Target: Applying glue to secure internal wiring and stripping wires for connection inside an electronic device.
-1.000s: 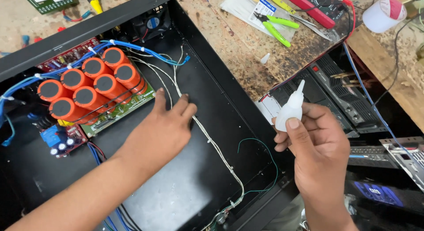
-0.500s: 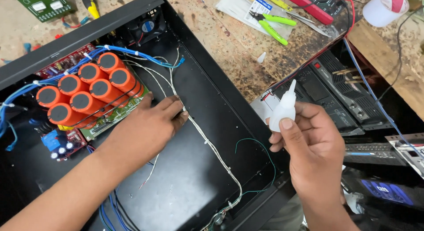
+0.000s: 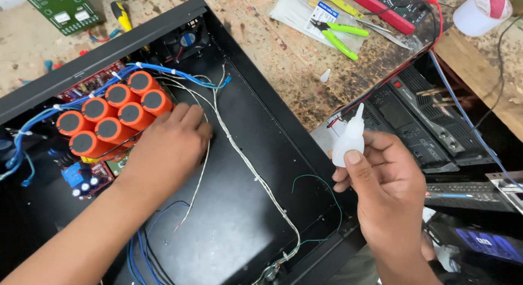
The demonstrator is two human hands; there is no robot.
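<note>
Upright, small white nozzle-tipped bottle (image 3: 348,139), uncapped

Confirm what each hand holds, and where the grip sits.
Right hand holds a small white squeeze bottle upright, grip around its lower body, nozzle free. Left hand holds nothing; it rests on the white wires beside the orange capacitors.

An electronics repair workshop: a stained workbench (image 3: 272,72) carries an open black case (image 3: 245,208), circuit boards (image 3: 60,7), meter (image 3: 397,7) and cutters (image 3: 338,34)
</note>
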